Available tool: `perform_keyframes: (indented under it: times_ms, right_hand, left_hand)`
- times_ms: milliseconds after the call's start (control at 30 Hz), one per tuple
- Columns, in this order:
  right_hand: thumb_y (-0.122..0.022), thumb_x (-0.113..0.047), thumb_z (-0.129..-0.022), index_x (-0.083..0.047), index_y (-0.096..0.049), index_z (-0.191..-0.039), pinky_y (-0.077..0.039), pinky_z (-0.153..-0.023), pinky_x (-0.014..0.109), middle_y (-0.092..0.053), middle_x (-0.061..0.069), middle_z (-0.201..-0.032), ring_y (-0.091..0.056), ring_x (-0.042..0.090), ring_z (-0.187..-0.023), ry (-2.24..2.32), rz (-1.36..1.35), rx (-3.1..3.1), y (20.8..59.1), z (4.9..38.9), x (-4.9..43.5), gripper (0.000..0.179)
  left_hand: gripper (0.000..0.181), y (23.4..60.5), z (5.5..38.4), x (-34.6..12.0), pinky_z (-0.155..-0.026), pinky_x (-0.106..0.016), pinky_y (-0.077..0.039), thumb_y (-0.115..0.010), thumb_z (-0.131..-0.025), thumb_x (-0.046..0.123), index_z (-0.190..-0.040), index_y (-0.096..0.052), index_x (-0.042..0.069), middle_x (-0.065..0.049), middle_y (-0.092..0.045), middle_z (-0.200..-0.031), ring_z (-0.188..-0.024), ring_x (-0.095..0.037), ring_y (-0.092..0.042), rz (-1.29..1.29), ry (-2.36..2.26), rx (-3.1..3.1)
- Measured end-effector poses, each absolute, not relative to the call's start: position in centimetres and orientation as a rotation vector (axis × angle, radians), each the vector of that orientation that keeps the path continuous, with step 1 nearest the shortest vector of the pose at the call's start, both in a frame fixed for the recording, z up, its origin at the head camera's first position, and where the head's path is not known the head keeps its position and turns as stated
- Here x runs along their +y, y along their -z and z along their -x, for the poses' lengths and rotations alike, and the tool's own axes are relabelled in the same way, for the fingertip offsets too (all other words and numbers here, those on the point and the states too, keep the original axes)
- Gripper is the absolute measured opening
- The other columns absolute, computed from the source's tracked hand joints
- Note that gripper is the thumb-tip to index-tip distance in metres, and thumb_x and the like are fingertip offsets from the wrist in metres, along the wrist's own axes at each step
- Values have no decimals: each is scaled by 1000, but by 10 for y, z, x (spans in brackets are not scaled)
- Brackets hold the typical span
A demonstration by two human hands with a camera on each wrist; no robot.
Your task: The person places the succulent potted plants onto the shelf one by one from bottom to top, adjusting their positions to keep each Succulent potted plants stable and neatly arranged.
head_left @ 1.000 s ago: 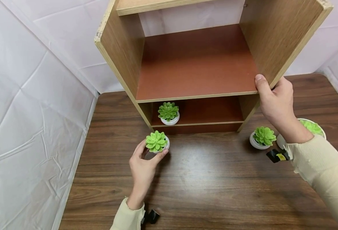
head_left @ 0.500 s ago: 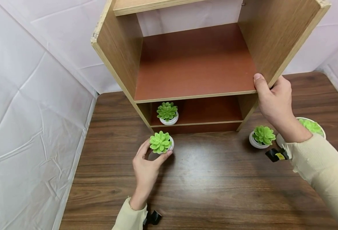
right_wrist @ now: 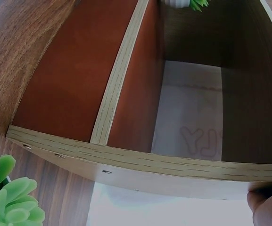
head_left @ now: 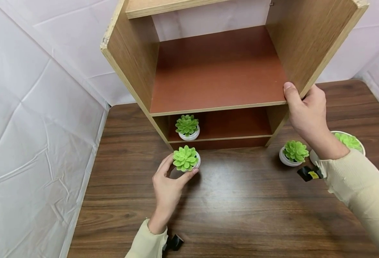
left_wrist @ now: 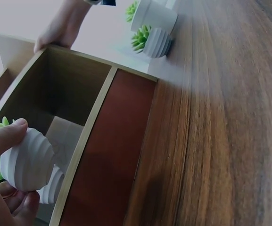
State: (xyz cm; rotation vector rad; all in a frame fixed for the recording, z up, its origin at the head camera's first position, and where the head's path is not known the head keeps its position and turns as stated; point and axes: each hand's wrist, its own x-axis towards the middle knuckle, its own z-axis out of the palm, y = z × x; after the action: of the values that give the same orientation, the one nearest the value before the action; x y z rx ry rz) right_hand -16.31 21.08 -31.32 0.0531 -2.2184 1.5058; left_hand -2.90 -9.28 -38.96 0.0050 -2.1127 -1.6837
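My left hand [head_left: 168, 184] pinches the ribbed white pot of a small green potted succulent [head_left: 185, 158] between thumb and fingers. In the left wrist view, that white pot [left_wrist: 28, 160] hangs in front of the lower opening of a wooden shelf unit [head_left: 218, 71], clear of the table. Another potted succulent [head_left: 188, 127] stands at the left end of the lower shelf. With its thumb on the middle shelf and fingers behind the side panel, my right hand [head_left: 308, 114] grips the unit's right side. The fingers behind the panel are mostly hidden in the head view.
Right of the unit, a small potted succulent [head_left: 294, 153] stands on the dark wooden table [head_left: 228, 215]. Beside it is a larger white pot [head_left: 357, 140] with a green plant, partly covered by my right forearm. White sheeting [head_left: 38, 136] lines the left side and back.
My left hand has moved right with the succulent, along the front of the lower shelf. The right hand keeps its grip on the side panel. The head view has shifted slightly.
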Motion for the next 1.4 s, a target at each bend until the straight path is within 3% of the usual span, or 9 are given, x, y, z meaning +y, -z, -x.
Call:
perform_keyframes:
  times_ms: [600, 967, 1267, 1400]
  right_hand:
    - [-58, -27, -98, -11, -69, -100, -44, -68, 20, -65, -11, -81, -61, 6, -75, -1498, -19, -2220, 314, 162, 209, 20]
    - [-58, -26, -98, -11, -69, -99, -44, -67, 20, -65, -12, -80, -61, 7, -74, -1498, -19, -2214, 313, 162, 210, 19]
    - [-58, -25, -97, -5, -69, -98, -43, -67, 20, -64, -12, -77, -60, 6, -73, -1492, -29, -2196, 312, 163, 210, 23]
    - [-58, -26, -98, -9, -69, -98, -43, -67, 20, -64, -13, -78, -60, 6, -73, -1501, -22, -2203, 313, 162, 209, 20]
  left_hand:
    - [50, 389, 32, -80, -93, -41, -46, -90, -63, -6, -108, -69, -6, -14, -64, -115, -110, -25, -59, 57, 1730, -2077]
    - [53, 422, 38, -81, -94, -35, -45, -94, -64, 11, -111, -70, 9, -1, -64, -116, -109, -20, -60, 49, 1797, -2042]
    - [51, 389, 30, -69, -94, -39, -46, -90, -62, -6, -108, -67, -5, -13, -64, -113, -107, -25, -61, 14, 1795, -2036]
    - [51, 385, 28, -66, -92, -38, -47, -90, -62, -7, -108, -67, -7, -14, -64, -114, -106, -24, -61, 1, 1796, -2046]
